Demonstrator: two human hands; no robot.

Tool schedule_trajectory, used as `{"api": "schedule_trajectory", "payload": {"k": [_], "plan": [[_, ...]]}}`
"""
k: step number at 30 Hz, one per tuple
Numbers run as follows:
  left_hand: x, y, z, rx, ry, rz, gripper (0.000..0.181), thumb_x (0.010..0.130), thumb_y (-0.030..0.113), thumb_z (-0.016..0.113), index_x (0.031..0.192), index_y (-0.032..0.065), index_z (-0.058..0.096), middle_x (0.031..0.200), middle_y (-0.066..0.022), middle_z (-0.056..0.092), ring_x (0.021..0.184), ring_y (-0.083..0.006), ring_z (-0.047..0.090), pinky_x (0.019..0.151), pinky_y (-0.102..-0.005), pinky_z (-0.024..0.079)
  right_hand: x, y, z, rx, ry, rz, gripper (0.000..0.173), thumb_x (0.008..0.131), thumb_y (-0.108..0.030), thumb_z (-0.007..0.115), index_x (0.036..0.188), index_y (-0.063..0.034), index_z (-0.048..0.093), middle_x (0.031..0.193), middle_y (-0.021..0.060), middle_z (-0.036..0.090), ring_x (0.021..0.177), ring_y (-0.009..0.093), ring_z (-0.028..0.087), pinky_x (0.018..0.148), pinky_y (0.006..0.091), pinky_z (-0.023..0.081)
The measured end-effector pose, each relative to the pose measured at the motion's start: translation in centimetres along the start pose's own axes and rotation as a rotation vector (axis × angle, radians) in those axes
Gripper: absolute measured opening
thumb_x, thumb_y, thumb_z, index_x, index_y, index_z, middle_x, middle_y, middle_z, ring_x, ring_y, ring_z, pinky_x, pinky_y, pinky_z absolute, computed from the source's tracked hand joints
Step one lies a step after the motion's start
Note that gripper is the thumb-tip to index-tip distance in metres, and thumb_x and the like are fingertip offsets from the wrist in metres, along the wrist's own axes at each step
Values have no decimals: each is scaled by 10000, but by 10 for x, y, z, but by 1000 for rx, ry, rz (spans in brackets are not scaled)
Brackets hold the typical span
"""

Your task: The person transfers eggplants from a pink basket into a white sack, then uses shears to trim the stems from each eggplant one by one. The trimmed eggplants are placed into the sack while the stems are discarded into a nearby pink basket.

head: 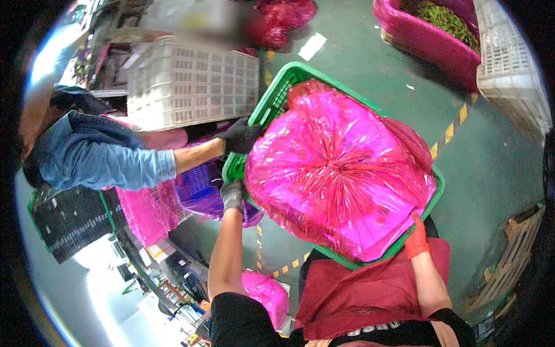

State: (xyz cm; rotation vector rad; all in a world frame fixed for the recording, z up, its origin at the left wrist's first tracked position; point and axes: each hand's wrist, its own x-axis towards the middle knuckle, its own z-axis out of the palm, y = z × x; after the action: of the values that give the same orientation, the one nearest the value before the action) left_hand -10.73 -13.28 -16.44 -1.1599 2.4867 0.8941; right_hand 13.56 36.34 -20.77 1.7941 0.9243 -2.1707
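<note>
A green plastic crate (297, 67) sits tilted in front of me, close against my dark red apron (360, 286). A bulging, bright pink plastic bag (334, 167), gathered at its middle, fills it and rises over the rim; what is inside the bag is hidden. My left hand (232, 195), in a grey glove, grips the crate's left end. On the near right side, my right hand (417, 237), in an orange-red glove, holds the rim, its fingers against the bag. A co-worker's black-gloved hand (243, 135) also holds the left end, just beyond my left hand.
A white slatted crate (195, 82) stands at the upper left, beside the co-worker's denim sleeve (117, 160). Below that arm is a purple-lined basket (197, 186). A pink-lined bin (438, 52) holds greenery at the upper right. A wooden pallet (511, 256) lies at right.
</note>
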Motion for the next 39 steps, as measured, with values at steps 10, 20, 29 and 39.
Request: {"api": "schedule_trajectory", "payload": {"k": [10,20,29,39], "plan": [[-219,-27,-221,-559,221,-313,187,694,180,621,832,60,581,690,-53,564,536,-186,513,470,-309,404,-225,-167,62,-407,-296,-201,185,761,-244,584,860,-87,592,796,-47,564,659,68,478,556,215,358],[-210,13,-258,-998,150,276,212,748,156,614,912,26,582,803,-37,594,618,-122,533,537,-271,434,-275,-148,53,-297,-506,-274,60,741,-109,573,788,-82,547,673,-22,509,552,97,430,489,209,363],[-155,-37,-229,-851,273,594,363,843,131,496,1170,-19,450,1093,-119,525,971,-202,493,860,-297,377,-278,-138,264,-318,-774,146,16,715,-41,492,704,-48,483,625,54,464,585,201,474,604,313,454],[-349,-225,-61,-473,174,-295,103,717,178,548,726,91,603,567,-45,559,472,-149,520,454,-286,421,-185,-102,323,-261,-793,282,63,702,-88,475,650,-56,463,636,61,465,600,226,450,636,348,422]]}}
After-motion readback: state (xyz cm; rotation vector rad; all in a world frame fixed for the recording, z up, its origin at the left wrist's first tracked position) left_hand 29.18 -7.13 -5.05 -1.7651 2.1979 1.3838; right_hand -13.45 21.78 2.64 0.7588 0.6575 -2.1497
